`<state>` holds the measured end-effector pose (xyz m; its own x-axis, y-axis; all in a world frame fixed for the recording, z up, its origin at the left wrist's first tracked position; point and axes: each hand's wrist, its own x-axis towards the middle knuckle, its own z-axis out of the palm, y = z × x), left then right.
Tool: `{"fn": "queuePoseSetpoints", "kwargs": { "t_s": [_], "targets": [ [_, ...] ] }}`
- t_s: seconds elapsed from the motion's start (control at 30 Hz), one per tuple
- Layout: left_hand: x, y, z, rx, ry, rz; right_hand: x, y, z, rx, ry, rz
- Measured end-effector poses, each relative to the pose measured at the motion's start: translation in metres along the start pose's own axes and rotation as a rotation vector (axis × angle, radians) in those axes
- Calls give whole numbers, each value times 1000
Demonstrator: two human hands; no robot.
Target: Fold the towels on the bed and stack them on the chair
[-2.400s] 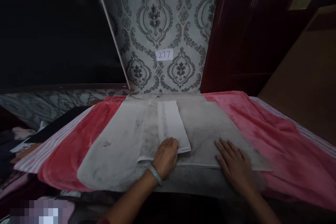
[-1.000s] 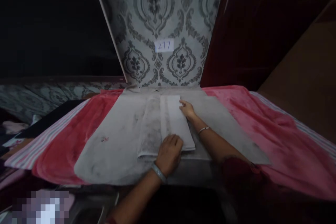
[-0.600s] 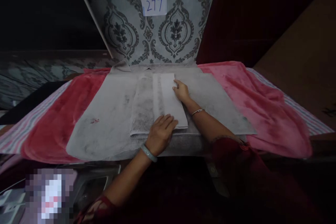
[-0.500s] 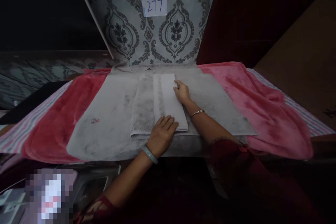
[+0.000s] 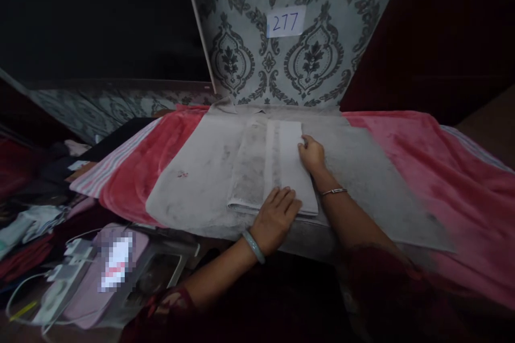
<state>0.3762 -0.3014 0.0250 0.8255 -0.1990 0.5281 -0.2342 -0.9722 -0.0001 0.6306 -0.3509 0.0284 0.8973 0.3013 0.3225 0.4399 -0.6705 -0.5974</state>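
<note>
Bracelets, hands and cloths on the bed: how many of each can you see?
Hands: 2, left hand and right hand
Bracelets: 2, green bangle and thin silver bracelet
Cloths: 3, folded white cloth, grey cloth, pink blanket
Total: 7

Setting: a dim domestic room used for laundry or ironing work. Evidence: a padded board covered by a scorched grey pressing cloth, itself laid over a pink fleece blanket with a striped sheet below it. Behind the cloth, damask-patterned wallpaper carrying a paper label marked 277. To the right of the cloth, a dark red door or cabinet. To the left and below, heaped clothing and white cables.
</note>
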Motion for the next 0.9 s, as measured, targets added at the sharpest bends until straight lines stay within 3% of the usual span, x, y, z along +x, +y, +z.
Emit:
{"fn": "queuePoseSetpoints", "kwargs": {
  "t_s": [0.17, 0.4, 0.63, 0.8, 0.9],
  "targets": [
    [-9, -12, -27, 93, -28, -148, 1, 4, 0, -46, -6, -3],
    [-40, -49, -57, 210, -5, -437, -2, 1, -1, -71, -15, -31],
    [-71, -74, -46, 131, 93, -390, -14, -18, -16, -195, -103, 49],
    [-80, -77, -38, 77, 181, -390, -16, -26, -23, -240, -162, 88],
    [-72, -73, -46, 107, 133, -414, -14, -27, -25, -237, -178, 99]
  ]
}}
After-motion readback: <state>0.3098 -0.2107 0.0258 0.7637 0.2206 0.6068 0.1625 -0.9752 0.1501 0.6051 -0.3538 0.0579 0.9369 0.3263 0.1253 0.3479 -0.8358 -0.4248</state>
